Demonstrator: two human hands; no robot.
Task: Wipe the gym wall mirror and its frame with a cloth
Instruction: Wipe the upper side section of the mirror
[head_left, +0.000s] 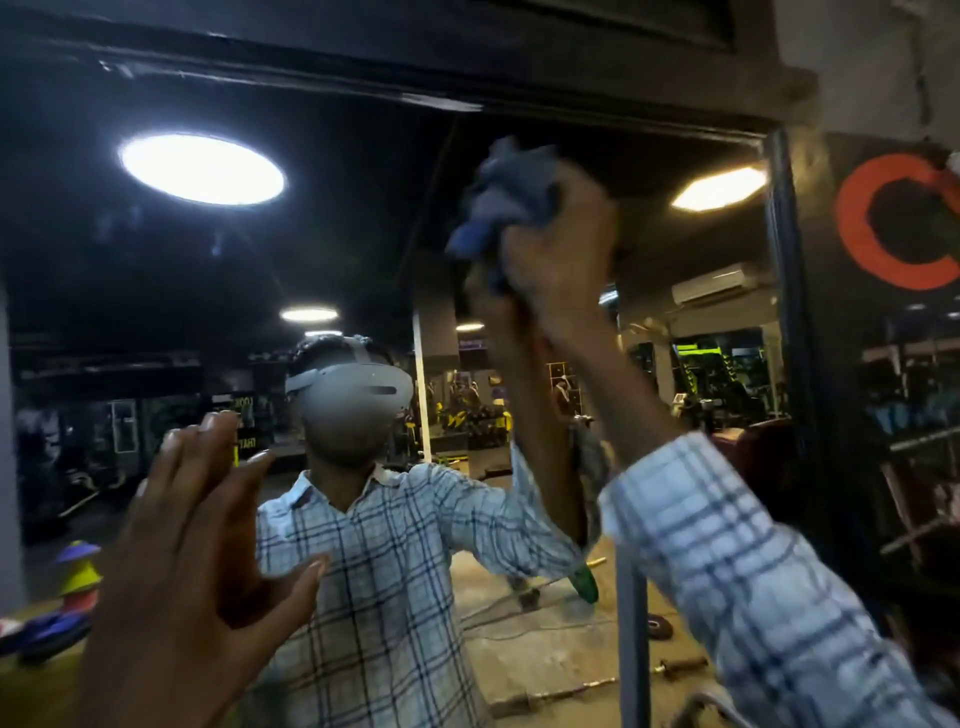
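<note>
The wall mirror (156, 322) fills most of the head view and reflects the gym and a person in a checked shirt. Its dark frame (784, 270) runs down the right side and along the top. My right hand (558, 260) is raised high and grips a bunched blue cloth (506, 197) against the upper glass. My left hand (208, 519) is held up lower left with fingers spread and straight, near the glass; I cannot tell whether it touches it.
To the right of the frame is a dark wall with a red ring logo (893, 218). A dark beam (415, 47) runs above the mirror. Reflected ceiling lights, gym machines and floor weights show in the glass.
</note>
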